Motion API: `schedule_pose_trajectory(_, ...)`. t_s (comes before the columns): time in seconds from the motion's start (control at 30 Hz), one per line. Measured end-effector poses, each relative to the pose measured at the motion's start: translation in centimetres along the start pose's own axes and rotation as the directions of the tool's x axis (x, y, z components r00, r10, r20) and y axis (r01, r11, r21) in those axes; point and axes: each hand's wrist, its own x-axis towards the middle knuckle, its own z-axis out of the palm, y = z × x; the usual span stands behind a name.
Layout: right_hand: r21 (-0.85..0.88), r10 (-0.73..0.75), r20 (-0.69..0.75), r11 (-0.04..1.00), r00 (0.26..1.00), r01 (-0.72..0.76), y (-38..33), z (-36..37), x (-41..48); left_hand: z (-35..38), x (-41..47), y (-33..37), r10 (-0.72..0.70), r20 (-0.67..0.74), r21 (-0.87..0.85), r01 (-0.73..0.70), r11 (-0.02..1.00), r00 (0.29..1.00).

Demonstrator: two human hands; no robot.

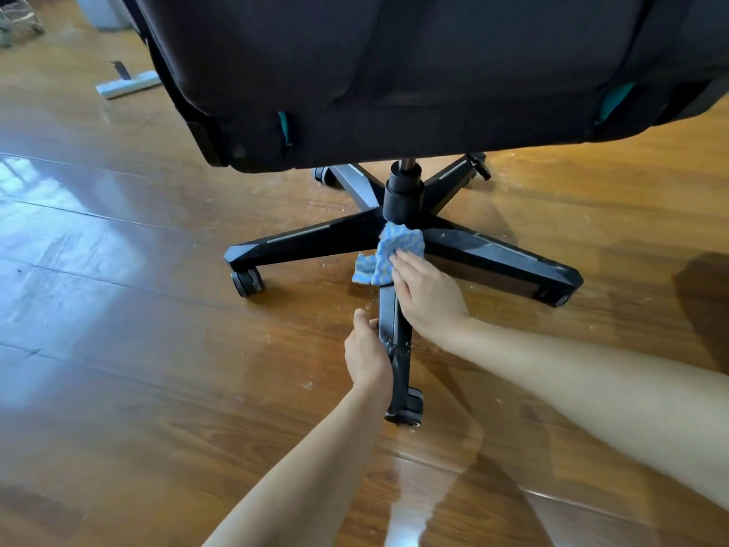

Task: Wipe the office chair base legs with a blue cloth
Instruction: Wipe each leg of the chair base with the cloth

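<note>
A black office chair stands on a five-legged base [307,240] with casters. One leg [396,349] points straight toward me. My left hand [367,353] grips that near leg from its left side, about halfway along. My right hand [426,294] presses a blue cloth [394,250] with a pale wavy pattern onto the leg's inner end, right below the central column [404,195]. Part of the cloth hangs off the leg's left side toward the floor. The black seat [414,73] fills the top of the view and hides the far legs' inner parts.
Glossy wooden floor [138,309] spreads all around, with pale specks of dust near the base. A light metal bar or stand foot [126,84] lies on the floor at the far left. A caster [406,410] ends the near leg; another [246,282] sits left.
</note>
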Motion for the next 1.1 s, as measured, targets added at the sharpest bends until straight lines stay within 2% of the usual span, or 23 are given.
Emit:
schedule_pose_trajectory(0.17,-0.01,-0.046,0.065,0.999,0.997,0.047,1.0,-0.3,-0.9,0.0,-0.5,0.3,0.008,-0.006,-0.003,-0.008,1.0,1.0)
schedule_pose_trajectory(0.4,-0.054,0.088,0.101,0.995,0.991,-0.083,0.6,-0.3,6.0,-0.1,-1.1,0.6,0.0,-0.02,0.022,0.001,1.0,1.0)
schedule_pose_trajectory(0.5,-0.034,0.094,0.034,0.995,0.995,-0.093,-0.4,0.4,2.4,-0.2,-1.3,0.6,0.009,-0.013,0.022,-0.009,1.0,1.0)
schedule_pose_trajectory(0.67,0.037,-0.023,0.0,0.999,1.0,0.023,-0.6,1.1,-4.3,0.0,-1.4,0.8,0.023,-0.025,0.032,-0.022,0.999,0.999)
schedule_pose_trajectory(0.77,0.027,-0.029,0.053,0.999,0.998,0.027,0.0,0.8,-1.3,0.0,-1.9,0.9,0.031,-0.027,0.047,-0.03,0.998,0.999)
schedule_pose_trajectory(0.93,-0.048,0.066,0.139,0.997,0.988,-0.06,-0.3,0.1,6.8,-0.1,-2.6,1.4,0.021,-0.034,0.058,-0.019,0.998,0.999)
schedule_pose_trajectory(1.0,-0.085,0.059,0.139,0.995,0.989,-0.048,-0.3,-0.1,7.5,-0.2,-2.7,1.5,0.02,-0.033,0.061,-0.018,0.998,0.999)
schedule_pose_trajectory(1.1,-0.043,0.033,0.096,0.999,0.995,-0.029,-0.1,0.2,4.7,-0.2,-2.6,1.4,0.018,-0.027,0.052,-0.017,0.998,0.999)
